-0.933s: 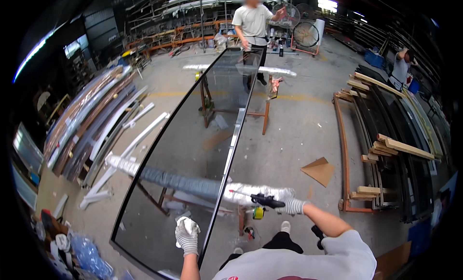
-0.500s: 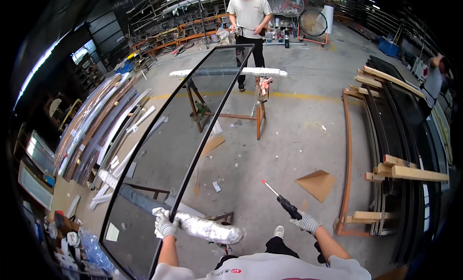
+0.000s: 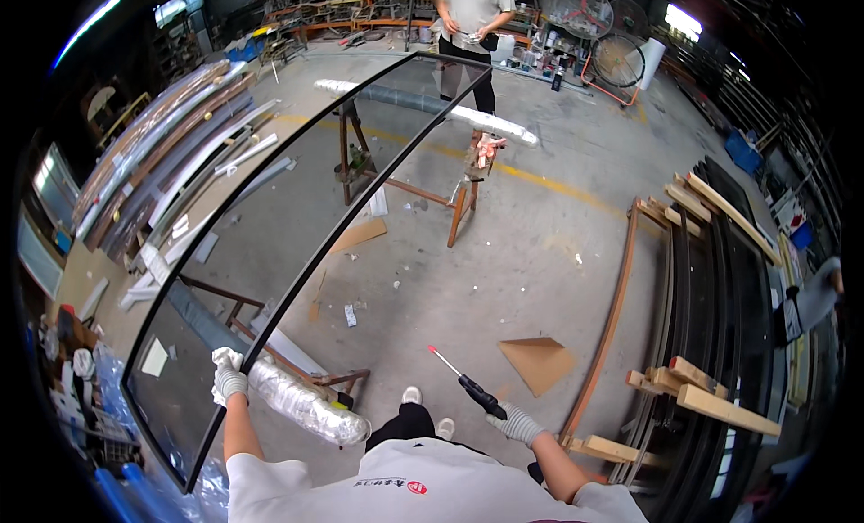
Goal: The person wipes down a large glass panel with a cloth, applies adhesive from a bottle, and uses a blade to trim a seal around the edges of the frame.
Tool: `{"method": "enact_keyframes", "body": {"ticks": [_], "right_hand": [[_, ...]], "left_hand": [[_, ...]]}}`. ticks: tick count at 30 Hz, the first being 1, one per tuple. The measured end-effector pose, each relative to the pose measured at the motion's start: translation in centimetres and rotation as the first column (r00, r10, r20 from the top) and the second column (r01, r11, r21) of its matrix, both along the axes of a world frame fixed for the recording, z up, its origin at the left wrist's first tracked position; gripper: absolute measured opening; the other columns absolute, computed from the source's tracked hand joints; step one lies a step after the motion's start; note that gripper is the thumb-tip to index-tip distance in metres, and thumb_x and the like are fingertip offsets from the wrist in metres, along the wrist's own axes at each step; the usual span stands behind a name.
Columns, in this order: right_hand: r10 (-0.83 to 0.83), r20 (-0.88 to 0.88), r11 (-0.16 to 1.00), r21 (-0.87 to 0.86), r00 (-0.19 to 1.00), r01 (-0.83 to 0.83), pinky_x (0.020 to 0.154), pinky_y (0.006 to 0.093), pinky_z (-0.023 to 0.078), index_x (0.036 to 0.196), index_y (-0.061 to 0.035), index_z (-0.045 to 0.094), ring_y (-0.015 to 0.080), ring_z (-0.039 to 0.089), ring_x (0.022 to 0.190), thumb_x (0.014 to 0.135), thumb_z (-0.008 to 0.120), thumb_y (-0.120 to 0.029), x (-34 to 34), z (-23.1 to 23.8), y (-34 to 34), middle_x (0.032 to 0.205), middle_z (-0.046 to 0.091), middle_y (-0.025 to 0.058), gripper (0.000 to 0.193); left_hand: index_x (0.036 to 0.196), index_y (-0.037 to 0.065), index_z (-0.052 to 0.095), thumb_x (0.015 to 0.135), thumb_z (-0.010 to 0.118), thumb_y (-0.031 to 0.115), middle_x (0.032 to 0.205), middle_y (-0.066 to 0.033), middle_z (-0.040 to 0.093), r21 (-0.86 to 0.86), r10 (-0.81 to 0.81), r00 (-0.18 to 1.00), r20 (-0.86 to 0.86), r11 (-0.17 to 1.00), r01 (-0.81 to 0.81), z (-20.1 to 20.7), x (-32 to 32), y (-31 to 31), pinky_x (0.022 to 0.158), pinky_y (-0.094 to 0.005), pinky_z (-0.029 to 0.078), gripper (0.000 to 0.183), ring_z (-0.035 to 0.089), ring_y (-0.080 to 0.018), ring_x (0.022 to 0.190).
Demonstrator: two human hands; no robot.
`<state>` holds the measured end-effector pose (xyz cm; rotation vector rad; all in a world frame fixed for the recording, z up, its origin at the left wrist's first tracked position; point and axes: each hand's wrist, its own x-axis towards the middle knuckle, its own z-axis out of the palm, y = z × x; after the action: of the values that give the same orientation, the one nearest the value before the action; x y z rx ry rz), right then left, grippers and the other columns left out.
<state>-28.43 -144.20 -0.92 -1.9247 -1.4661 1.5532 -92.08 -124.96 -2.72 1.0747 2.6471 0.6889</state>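
The glass panel edge is clasped by the gloved left hand. A black-handled screwdriver is enclosed in the right hand grip, held apart.

- You are standing on a grey concrete floor with a yellow line running across it.
- A flat piece of cardboard is lying on the floor to your right.
- Curved frames are leaning in a rack at your right, with timber battens lying across them.
- Long metal profiles are lying stacked at your left.
- Another person is standing at the far end, hands together at the waist.
- Two floor fans are standing behind that person.
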Motion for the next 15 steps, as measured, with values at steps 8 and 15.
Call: {"method": "enact_keyframes", "body": {"ticks": [8,15], "right_hand": [[-0.027,0.109,0.952,0.306,0.994,-0.008,0.07,0.0353,0.047,0.105,-0.0056,0.057,0.0257,0.058,0.074,0.082,0.063,-0.03,3.4,0.4,9.7,0.081,0.062,0.0149,0.034],[0.031,0.159,0.986,0.155,0.987,-0.056,0.062,0.0338,0.046,0.105,-0.007,0.057,0.0205,0.052,0.063,0.082,0.063,-0.03,1.3,6.0,25.4,0.07,0.056,0.0108,0.033]], "left_hand": [[0.096,0.007,0.057,0.075,0.058,0.01,0.094,-0.0157,0.06,0.205,-0.374,0.869,-0.322,0.869,0.45,3.0,4.0,3.9,0.079,-0.0417,0.046,0.022,0.058,-0.0369,0.089],[0.117,0.009,0.051,0.064,0.058,0.01,0.097,-0.0182,0.056,0.076,-0.327,0.811,-0.485,0.908,0.411,1.8,14.2,16.1,0.076,-0.045,0.045,0.053,0.053,-0.0364,0.086]]}}
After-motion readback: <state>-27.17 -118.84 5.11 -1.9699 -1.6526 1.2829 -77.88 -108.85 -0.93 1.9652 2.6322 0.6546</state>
